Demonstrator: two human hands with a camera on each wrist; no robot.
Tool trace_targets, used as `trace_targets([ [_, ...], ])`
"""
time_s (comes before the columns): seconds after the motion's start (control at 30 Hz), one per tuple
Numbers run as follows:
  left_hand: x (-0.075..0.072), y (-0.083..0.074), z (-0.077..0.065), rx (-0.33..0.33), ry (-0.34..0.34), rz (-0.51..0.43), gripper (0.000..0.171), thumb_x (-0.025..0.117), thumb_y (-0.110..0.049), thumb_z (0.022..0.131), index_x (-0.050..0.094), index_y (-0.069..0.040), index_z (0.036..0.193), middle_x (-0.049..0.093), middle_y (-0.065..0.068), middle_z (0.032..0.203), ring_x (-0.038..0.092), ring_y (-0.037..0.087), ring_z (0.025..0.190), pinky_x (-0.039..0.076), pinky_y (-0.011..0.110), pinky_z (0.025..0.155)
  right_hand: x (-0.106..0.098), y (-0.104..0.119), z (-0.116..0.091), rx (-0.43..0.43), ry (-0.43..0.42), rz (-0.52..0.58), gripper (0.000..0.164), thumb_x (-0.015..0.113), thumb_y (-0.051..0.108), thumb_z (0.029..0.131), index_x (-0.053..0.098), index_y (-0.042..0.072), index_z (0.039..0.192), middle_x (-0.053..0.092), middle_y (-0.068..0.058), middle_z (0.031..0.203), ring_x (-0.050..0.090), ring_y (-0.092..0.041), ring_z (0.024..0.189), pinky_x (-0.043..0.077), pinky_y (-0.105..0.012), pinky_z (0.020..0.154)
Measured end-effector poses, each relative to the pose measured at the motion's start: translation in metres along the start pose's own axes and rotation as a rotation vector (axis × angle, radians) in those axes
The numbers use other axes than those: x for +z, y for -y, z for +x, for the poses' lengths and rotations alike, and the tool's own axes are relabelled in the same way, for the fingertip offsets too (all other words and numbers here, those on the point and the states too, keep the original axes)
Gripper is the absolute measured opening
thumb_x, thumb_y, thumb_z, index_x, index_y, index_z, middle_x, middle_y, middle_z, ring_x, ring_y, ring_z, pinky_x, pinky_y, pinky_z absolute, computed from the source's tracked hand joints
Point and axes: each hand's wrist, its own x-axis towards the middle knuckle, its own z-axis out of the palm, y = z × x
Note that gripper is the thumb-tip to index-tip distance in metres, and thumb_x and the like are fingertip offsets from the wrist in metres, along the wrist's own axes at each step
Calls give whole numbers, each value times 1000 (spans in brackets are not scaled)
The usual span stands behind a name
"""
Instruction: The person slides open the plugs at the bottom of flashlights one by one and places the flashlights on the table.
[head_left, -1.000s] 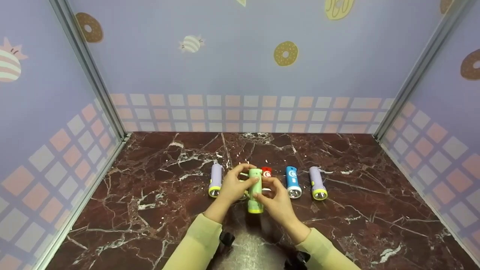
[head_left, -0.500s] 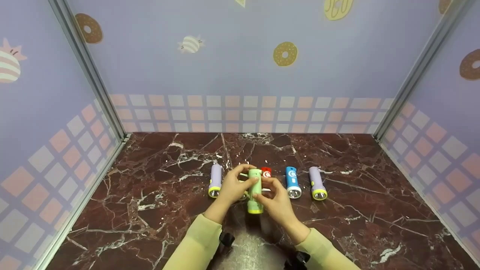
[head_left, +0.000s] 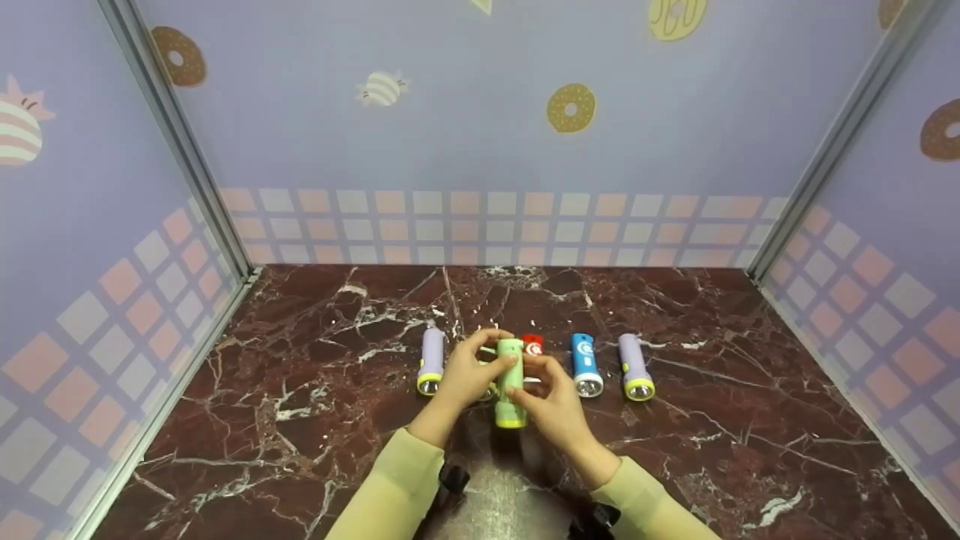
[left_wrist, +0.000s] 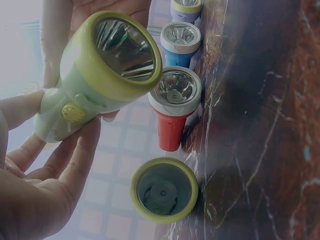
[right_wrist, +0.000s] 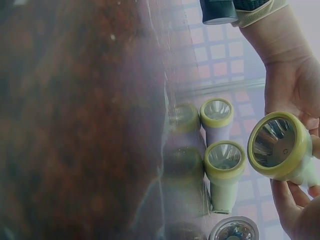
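Observation:
Both hands hold a pale green flashlight (head_left: 511, 409) with a yellow head ring, its lens end toward the person, above the dark marble table. My left hand (head_left: 466, 375) pinches the tail end between thumb and fingers. Lower on the body, my right hand (head_left: 556, 405) grips it from the right. The left wrist view shows a yellow switch (left_wrist: 73, 112) on its side and the reflector in its head. Behind the hands lie a red flashlight (head_left: 533, 345) with a white head, partly covered, and a second green flashlight (right_wrist: 224, 192), mostly hidden in the head view.
A purple flashlight (head_left: 432, 360) lies left of the hands. To the right are a blue flashlight (head_left: 585, 364) and another purple flashlight (head_left: 636, 366), all in one row, lenses facing the person. Patterned panels (head_left: 480, 150) enclose the marble table (head_left: 315, 435) at the back and sides.

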Motion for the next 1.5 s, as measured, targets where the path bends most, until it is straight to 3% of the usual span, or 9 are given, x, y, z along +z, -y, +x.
trace_targets([
  [0.53,-1,0,0,22,10,23,33,75,-14,90,69,-1,119,69,24,114,69,40,95,59,32,76,-1,0,-1,-14,16,-34,49,73,-6,85,53,-12,129,65,-33,124,71,-26,100,60,-25,84],
  [0.83,-1,1,0,26,11,24,33,75,-14,89,69,-1,119,70,25,114,68,40,93,59,32,75,0,1,-1,-7,7,-14,49,74,-6,85,53,-12,129,64,-33,125,70,-35,104,59,-26,86],
  [1.5,0,1,0,8,24,37,32,74,-15,91,69,-3,121,69,24,116,68,39,94,57,31,74,0,0,-2,1,7,-23,49,74,-6,85,54,-11,129,65,-33,125,71,-33,101,59,-25,84],
])
